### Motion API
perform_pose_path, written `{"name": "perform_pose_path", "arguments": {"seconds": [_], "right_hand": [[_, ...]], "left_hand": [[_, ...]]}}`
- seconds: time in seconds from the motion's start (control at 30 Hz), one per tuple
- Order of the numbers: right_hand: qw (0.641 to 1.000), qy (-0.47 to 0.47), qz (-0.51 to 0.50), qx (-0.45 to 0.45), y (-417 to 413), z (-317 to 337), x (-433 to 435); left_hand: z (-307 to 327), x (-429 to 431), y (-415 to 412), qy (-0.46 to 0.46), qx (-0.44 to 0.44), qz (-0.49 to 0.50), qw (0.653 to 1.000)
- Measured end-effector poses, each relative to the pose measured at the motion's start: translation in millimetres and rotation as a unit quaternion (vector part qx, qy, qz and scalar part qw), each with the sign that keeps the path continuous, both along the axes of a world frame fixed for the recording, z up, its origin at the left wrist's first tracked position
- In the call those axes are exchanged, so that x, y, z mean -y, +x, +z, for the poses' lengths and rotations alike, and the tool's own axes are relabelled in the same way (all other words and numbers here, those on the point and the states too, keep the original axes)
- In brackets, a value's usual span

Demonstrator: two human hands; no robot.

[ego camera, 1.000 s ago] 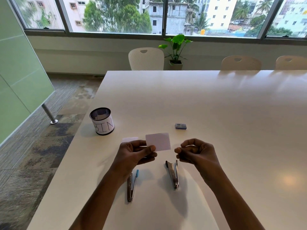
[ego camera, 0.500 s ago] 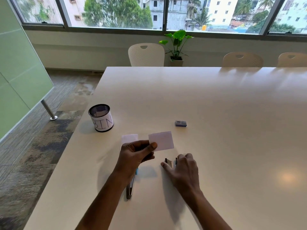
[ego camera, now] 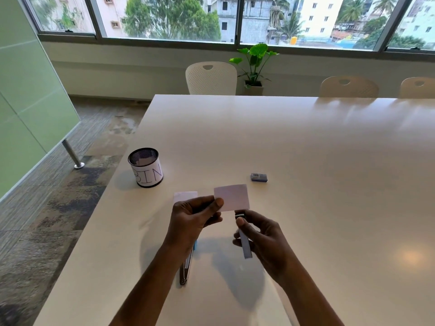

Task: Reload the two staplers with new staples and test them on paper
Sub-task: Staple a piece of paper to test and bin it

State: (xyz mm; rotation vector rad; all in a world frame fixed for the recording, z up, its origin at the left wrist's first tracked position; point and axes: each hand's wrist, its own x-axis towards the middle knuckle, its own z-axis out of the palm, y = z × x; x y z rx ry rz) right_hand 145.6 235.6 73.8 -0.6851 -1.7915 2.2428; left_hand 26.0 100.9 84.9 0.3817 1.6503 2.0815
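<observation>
the white table (ego camera: 306,149) fills most of the room in front of me, and the work sits at its near edge. the left hand (ego camera: 193,220) is held above it, thumb and forefinger pinching one corner of a small paper slip (ego camera: 231,197) so the slip stands out flat to the right. the right hand (ego camera: 261,238) has its fingers curled round a stapler (ego camera: 244,243), clear of the table, thumb lying along its top. that stapler's long axis runs almost straight away from the person. its mouth is at the far end, just under the slip's lower edge, and its tail points back toward the wrist. i can't make out whether the mouth is touching the paper.

this looks like the testing step for this stapler. the next move, i'd say, calls for feeding the slip's edge into the mouth and squeezing.

the second stapler (ego camera: 186,267) lies on the table, partly under the left wrist, its length running near to far. a mesh cup marked bin (ego camera: 146,168) stands to the left. a spare slip (ego camera: 184,196) lies just beyond the left hand, and a small staple box (ego camera: 259,177) lies past the held slip.
</observation>
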Motion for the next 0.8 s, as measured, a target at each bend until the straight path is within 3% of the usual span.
{"name": "perform_pose_path", "arguments": {"seconds": [0.23, 0.43, 0.8], "right_hand": [[0.991, -0.12, -0.01, -0.058, -2.6, 13.9, 7.9], [0.983, -0.169, -0.055, -0.044, -11.8, 17.0, 11.1], [0.986, -0.144, -0.076, -0.045, -21.9, 21.9, 13.5]], "left_hand": [[2.5, -10.1, 2.0, 0.01, -0.025, 0.008, 1.0], [1.1, -13.2, 3.3, -0.01, -0.059, -0.004, 0.998], [2.4, -12.0, 3.2, -0.019, -0.062, -0.009, 0.998]]}}
